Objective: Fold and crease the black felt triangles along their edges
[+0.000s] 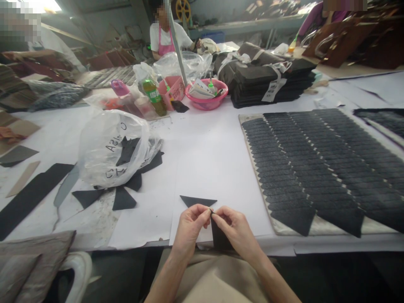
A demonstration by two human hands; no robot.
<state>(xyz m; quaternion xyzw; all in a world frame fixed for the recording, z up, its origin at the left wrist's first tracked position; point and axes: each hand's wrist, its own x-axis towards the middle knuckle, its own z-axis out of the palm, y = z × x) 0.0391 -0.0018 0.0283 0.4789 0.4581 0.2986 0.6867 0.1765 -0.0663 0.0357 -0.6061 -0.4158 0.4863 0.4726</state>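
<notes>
Both my hands meet at the table's front edge, pinching the top of a black leather-like piece. My left hand grips it between thumb and forefinger. Close against it, my right hand pinches the same corner, and the piece hangs down below, partly covered by that hand. Just beyond my fingertips a flat black triangular piece lies on the white table covering. To the left, a clear plastic bag with black lettering lies with similar black pieces in and around it.
On the right, a board carries rows of overlapping black pieces. At the back stand a pink basin, a green-labelled bottle and a stack of dark panels. A long black strip lies far left. Co-workers are beyond the table.
</notes>
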